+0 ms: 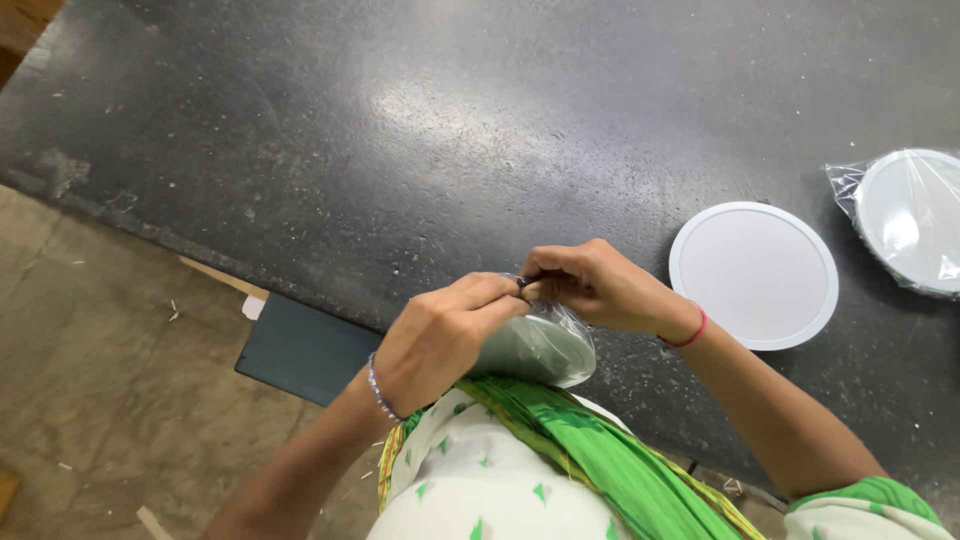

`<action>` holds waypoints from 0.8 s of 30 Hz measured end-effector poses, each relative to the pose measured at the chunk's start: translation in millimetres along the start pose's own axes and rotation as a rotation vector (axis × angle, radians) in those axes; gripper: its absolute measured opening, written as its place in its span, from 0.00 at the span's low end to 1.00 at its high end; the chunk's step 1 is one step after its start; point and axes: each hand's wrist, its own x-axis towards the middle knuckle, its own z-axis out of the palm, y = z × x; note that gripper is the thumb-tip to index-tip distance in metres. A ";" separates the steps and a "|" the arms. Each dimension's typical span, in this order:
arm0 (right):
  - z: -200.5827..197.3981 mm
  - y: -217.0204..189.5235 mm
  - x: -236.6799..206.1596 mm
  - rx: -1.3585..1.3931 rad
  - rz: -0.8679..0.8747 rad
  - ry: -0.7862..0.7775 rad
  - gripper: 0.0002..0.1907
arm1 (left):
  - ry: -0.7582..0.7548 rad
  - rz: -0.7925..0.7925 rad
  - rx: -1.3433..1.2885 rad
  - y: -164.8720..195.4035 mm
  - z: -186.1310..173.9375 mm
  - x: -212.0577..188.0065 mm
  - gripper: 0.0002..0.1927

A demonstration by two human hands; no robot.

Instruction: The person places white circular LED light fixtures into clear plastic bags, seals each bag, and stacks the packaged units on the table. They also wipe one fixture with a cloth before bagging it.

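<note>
My left hand (pixel 440 335) and my right hand (pixel 590 285) meet at the near edge of a dark table (pixel 400 140). Together they pinch a small dark piece at the top of a round white disc in a clear plastic bag (pixel 545 345), held tilted against my body. The fingers of both hands are closed on the bag's top. Much of the disc is hidden behind my left hand.
A bare round white disc (pixel 753 275) lies flat on the table to the right. Another white disc wrapped in clear plastic (pixel 908 220) sits at the far right edge. A dark flat panel (pixel 300 350) juts out under the table over a concrete floor (pixel 100 380).
</note>
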 end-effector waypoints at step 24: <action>-41.3 24.0 -143.8 0.586 0.298 1.039 0.25 | 0.257 -0.321 -0.077 -23.8 1.2 -19.3 0.30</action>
